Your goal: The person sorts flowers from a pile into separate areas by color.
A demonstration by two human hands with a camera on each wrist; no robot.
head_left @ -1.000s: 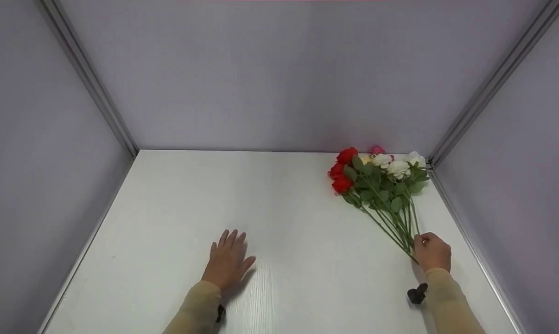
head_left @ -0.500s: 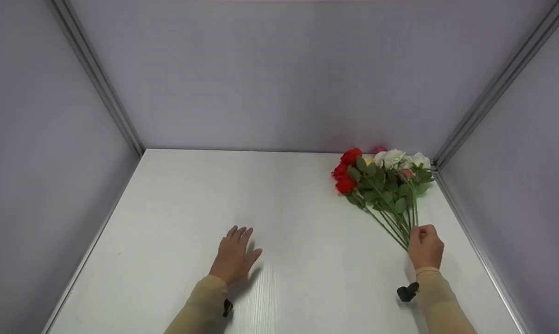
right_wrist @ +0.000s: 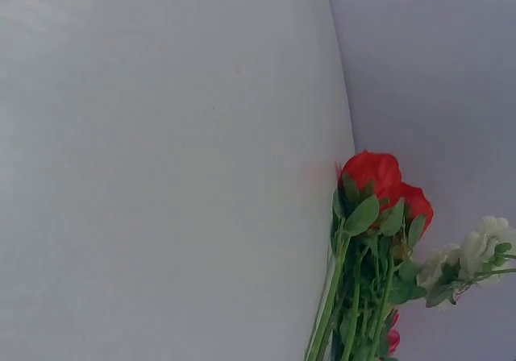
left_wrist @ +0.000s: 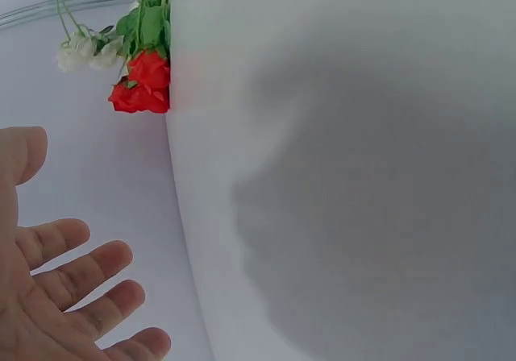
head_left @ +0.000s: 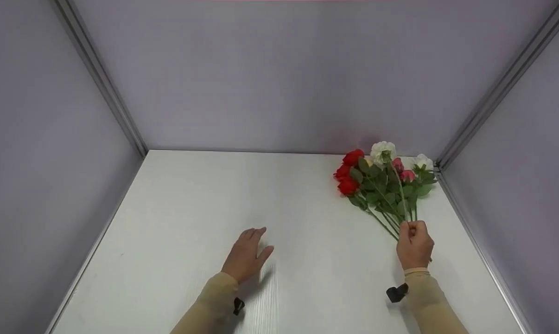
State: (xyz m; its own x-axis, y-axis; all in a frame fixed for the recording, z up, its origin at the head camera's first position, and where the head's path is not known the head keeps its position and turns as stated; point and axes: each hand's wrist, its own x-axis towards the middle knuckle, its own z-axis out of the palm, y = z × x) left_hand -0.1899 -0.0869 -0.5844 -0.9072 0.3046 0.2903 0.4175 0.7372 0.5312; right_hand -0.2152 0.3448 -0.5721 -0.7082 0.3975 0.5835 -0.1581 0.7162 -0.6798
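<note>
My right hand [head_left: 415, 245] pinches the green stem of a white flower [head_left: 383, 152], whose bloom rises above the others and overlaps the back wall in the head view. Below it on the table lies a bunch of long-stemmed flowers: red roses [head_left: 349, 186], pink flowers [head_left: 407, 176] and another white flower [head_left: 423, 161] at the right. In the right wrist view the lifted white flower [right_wrist: 488, 248] stands apart from the red roses [right_wrist: 372, 176]; the hand is out of that frame. My left hand [head_left: 244, 255] hovers over the table, holding nothing, its fingers [left_wrist: 105, 264] spread and relaxed.
The white tabletop [head_left: 191, 199] is enclosed by a grey back wall [head_left: 261, 74] and side walls [head_left: 534, 139] with metal corner posts. The bunch lies in the back right corner, close to both walls. A small black camera [head_left: 397, 293] sits at my right wrist.
My right hand has moved left and away from me, drawing the white flower up out of the bunch and exposing pink blooms. My left hand has lifted and shifted right.
</note>
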